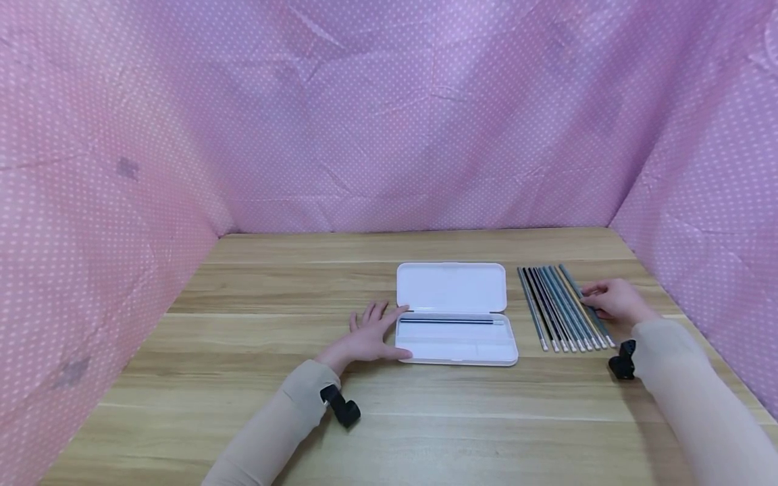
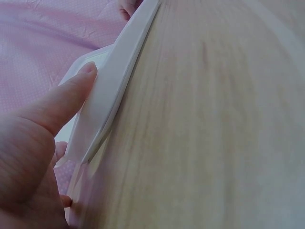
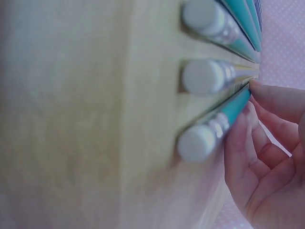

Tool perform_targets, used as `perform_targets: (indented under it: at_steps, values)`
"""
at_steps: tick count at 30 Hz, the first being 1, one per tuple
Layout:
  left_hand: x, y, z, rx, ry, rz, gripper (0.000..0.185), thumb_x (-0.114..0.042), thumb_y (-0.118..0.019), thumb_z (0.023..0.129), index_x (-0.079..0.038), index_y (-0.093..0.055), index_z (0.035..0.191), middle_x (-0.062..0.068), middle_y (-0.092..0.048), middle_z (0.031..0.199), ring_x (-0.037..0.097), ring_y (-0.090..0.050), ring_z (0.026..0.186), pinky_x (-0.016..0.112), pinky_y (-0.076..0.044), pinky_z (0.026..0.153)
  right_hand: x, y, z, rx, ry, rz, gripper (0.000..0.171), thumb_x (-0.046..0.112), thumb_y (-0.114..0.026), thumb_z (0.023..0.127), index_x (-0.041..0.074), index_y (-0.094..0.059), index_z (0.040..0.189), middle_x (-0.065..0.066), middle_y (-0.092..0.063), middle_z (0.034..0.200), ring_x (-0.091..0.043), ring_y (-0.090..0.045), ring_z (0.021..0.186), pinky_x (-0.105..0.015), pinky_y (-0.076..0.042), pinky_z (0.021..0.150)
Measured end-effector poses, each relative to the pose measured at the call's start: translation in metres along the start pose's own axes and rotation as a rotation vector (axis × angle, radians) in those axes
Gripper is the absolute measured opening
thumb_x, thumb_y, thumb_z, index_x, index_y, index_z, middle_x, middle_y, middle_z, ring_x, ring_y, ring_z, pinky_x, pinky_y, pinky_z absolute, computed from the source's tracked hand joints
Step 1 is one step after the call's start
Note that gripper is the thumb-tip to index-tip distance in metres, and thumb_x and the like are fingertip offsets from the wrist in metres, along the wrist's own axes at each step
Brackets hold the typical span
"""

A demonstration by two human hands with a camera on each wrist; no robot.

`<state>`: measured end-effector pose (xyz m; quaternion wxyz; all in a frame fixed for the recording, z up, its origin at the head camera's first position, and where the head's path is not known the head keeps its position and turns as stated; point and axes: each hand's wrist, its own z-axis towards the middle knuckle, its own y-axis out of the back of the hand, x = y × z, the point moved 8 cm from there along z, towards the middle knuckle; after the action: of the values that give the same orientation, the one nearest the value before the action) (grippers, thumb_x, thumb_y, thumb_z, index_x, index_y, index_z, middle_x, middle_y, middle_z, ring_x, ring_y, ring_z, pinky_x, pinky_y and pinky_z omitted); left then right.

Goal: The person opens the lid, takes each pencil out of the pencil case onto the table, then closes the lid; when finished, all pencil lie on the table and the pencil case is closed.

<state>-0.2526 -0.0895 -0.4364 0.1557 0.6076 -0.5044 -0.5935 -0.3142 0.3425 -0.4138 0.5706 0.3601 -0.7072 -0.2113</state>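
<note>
White case: the pencil case (image 1: 452, 314) lay open mid-counter, one pencil (image 1: 451, 321) inside, lengthwise.
Left grip: my left hand (image 1: 371, 334) rested flat, fingers spread, thumb touching the case's left end.
Right grip: my right hand (image 1: 614, 299) pinched the outermost pencil of the row (image 1: 562, 307), right of the case, long axes running away from me.
Surface: wooden counter (image 1: 273, 378).
Room: pink dotted cloth (image 1: 389, 115) around.

Both forearms are covered to the wrist by close-fitting beige sleeves, the left hand (image 1: 369, 335) and the right hand (image 1: 614, 299) are left bare, and a small black camera mount (image 1: 340, 406) is strapped at each wrist, under the cuff.
</note>
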Motion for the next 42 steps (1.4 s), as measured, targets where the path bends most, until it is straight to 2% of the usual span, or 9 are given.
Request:
perform_targets:
  at_steps: [5,8,13,16,20,25,32,42]
  values:
    - [-0.001,0.001,0.0,0.0,-0.001,0.013,0.089,-0.059,-0.068,0.073,-0.042,-0.019,0.145,0.011,-0.004,0.157,0.036,0.01,0.143,0.065,0.013,0.104,0.002,0.002,-0.002,0.023,0.003,0.046,0.045,0.011,-0.054,0.091,-0.019,-0.043,0.123,-0.021,-0.065,0.101,-0.002,-0.059,0.07,-0.023,-0.054,0.065]
    - [-0.001,0.001,0.001,0.0,0.0,0.017,0.089,-0.059,-0.068,0.073,-0.042,-0.019,0.145,0.011,-0.004,0.157,0.036,0.01,0.143,0.065,0.013,0.105,0.004,0.004,-0.002,0.025,-0.004,0.052,0.049,0.015,-0.054,0.092,-0.02,-0.041,0.124,-0.021,-0.066,0.098,-0.005,-0.062,0.074,-0.024,-0.055,0.067]
    - [-0.001,0.002,0.001,-0.001,0.005,0.019,0.089,-0.06,-0.068,0.073,-0.042,-0.019,0.145,0.01,-0.004,0.157,0.036,0.01,0.143,0.064,0.014,0.105,0.013,0.008,-0.003,0.004,0.032,-0.017,0.049,0.018,-0.052,0.094,-0.018,-0.041,0.125,-0.02,-0.065,0.095,-0.008,-0.061,0.07,-0.025,-0.053,0.062]
    - [-0.001,0.003,0.001,-0.004,0.006,0.023,0.09,-0.06,-0.068,0.073,-0.042,-0.019,0.145,0.011,-0.004,0.157,0.036,0.01,0.143,0.064,0.014,0.105,0.025,0.01,-0.004,-0.027,0.082,-0.091,0.046,0.02,-0.052,0.094,-0.015,-0.046,0.123,-0.024,-0.063,0.098,-0.008,-0.059,0.069,-0.025,-0.051,0.061]
    - [-0.001,0.003,0.001,-0.007,0.005,0.022,0.09,-0.06,-0.068,0.072,-0.042,-0.019,0.145,0.011,-0.004,0.157,0.036,0.01,0.143,0.064,0.014,0.105,0.042,0.008,-0.005,-0.043,0.123,-0.136,0.046,0.024,-0.053,0.093,-0.012,-0.05,0.122,-0.025,-0.063,0.1,-0.009,-0.059,0.071,-0.024,-0.05,0.061]
    - [-0.001,0.003,0.002,-0.007,0.003,0.022,0.09,-0.06,-0.068,0.072,-0.042,-0.019,0.145,0.011,-0.005,0.157,0.037,0.009,0.143,0.065,0.014,0.105,0.063,0.0,-0.007,-0.034,0.16,-0.105,0.044,0.02,-0.054,0.092,-0.011,-0.05,0.123,-0.021,-0.062,0.1,-0.012,-0.06,0.072,-0.025,-0.053,0.062]
    - [0.0,0.002,-0.001,-0.002,0.01,0.015,0.089,-0.059,-0.068,0.073,-0.042,-0.02,0.145,0.011,-0.004,0.157,0.036,0.009,0.143,0.064,0.014,0.105,0.098,-0.017,-0.012,-0.004,0.221,-0.035,0.042,0.022,-0.058,0.091,-0.007,-0.053,0.122,-0.021,-0.06,0.106,-0.021,-0.062,0.087,-0.029,-0.056,0.07]
    - [-0.001,0.001,-0.003,-0.009,0.006,0.018,0.089,-0.058,-0.069,0.073,-0.04,-0.02,0.146,0.012,-0.005,0.157,0.037,0.008,0.143,0.064,0.012,0.106,0.142,-0.041,-0.02,0.023,0.327,-0.043,0.034,0.012,-0.061,0.088,-0.006,-0.058,0.116,-0.016,-0.062,0.094,-0.015,-0.06,0.071,-0.027,-0.053,0.062]
